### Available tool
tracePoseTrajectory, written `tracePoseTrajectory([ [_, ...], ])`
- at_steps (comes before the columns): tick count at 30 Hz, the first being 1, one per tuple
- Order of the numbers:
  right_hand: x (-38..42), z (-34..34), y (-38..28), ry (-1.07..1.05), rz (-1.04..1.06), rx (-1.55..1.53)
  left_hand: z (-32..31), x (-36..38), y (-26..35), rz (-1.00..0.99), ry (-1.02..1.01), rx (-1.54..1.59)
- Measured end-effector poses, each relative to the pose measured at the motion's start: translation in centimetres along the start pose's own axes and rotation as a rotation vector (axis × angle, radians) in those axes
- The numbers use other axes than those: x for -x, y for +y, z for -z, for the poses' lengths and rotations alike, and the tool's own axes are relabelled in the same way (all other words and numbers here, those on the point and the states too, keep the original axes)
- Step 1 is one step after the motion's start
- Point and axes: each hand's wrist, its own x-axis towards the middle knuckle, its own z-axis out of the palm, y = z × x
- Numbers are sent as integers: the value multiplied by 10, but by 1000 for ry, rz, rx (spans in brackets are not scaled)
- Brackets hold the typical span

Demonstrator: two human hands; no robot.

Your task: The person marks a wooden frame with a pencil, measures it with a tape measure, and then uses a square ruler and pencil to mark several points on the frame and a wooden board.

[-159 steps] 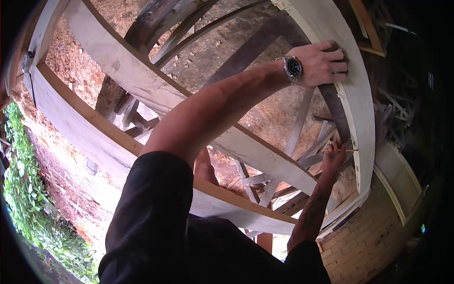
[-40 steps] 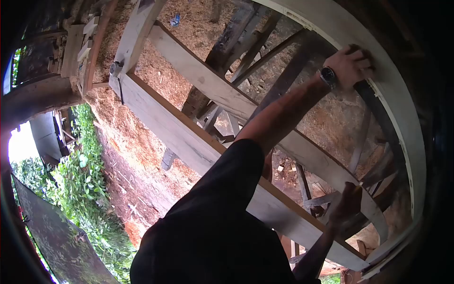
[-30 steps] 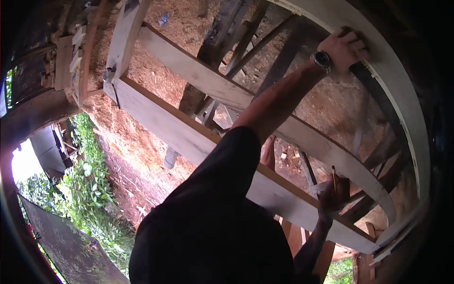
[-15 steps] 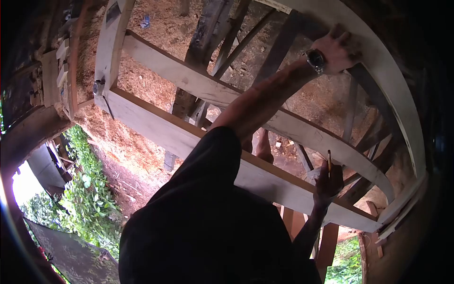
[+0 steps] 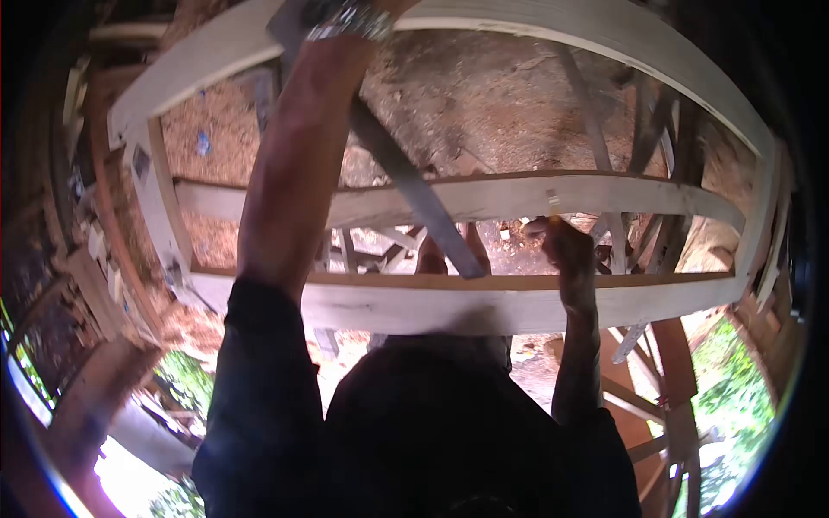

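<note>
My left arm reaches up to the top edge of the view, with a metal-banded watch at the wrist. Only a sliver of my left hand (image 5: 394, 7) shows; its fingers are out of sight. Beneath that arm runs a flat dark strip (image 5: 414, 194), slanting across the pale wooden frame. Its lower end reaches the near rail (image 5: 432, 302). My right hand (image 5: 570, 250) is closed on a pencil (image 5: 553, 203), blurred and pointing up, between the near rail and the middle curved rail (image 5: 518, 194). The arched board (image 5: 561, 30) spans the top.
Dark timbers (image 5: 596, 121) stand below the frame over ground strewn with wood chips. Planks and offcuts (image 5: 95, 276) pile up on the left. Brown boards (image 5: 673, 363) lean at lower right, beside green plants (image 5: 734, 380). My feet (image 5: 432, 259) show between the rails.
My view has turned, so the frame now lies level across it. My left hand has gone from the arched board's right part to the upper left. The dark strip now slants across the middle.
</note>
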Motion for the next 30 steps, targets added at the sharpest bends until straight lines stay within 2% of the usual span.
tracePoseTrajectory([
  [2,-4,-7,0,-84,104,8,-8,8,-4,-107,164,123],
  [3,-6,-13,-1,-130,170,42,-5,15,7,-40,158,146],
  [5,-4,-25,5,-255,-131,-198,-16,20,-12,139,-160,252],
  [7,-1,-35,12,-402,-72,-249,-36,33,-23,63,8,215],
  [8,4,-47,14,-387,-86,-326,-45,38,-25,31,92,199],
  [11,22,-69,29,-439,-82,-463,-47,47,-10,148,110,336],
  [13,23,-73,20,-426,-115,-789,-50,51,-6,152,150,340],
  [15,34,-75,15,-409,-285,-1040,-52,57,5,211,156,413],
  [16,36,-72,9,-383,-347,-1046,-59,60,8,186,242,494],
  [17,37,-68,1,-356,-409,-1054,-60,65,8,250,243,597],
  [19,38,-50,-35,-264,-485,-828,-61,82,11,384,232,807],
  [20,41,-51,-27,-213,-486,-760,-69,89,11,472,310,927],
  [23,44,-37,-25,-27,-371,-377,-74,122,13,651,339,1132],
  [26,47,-43,2,199,-164,-89,-91,168,1,749,233,1362],
  [29,50,-46,36,409,-74,62,-92,189,5,833,101,1464],
  [30,49,-43,44,449,-41,167,-95,200,2,948,54,1602],
])
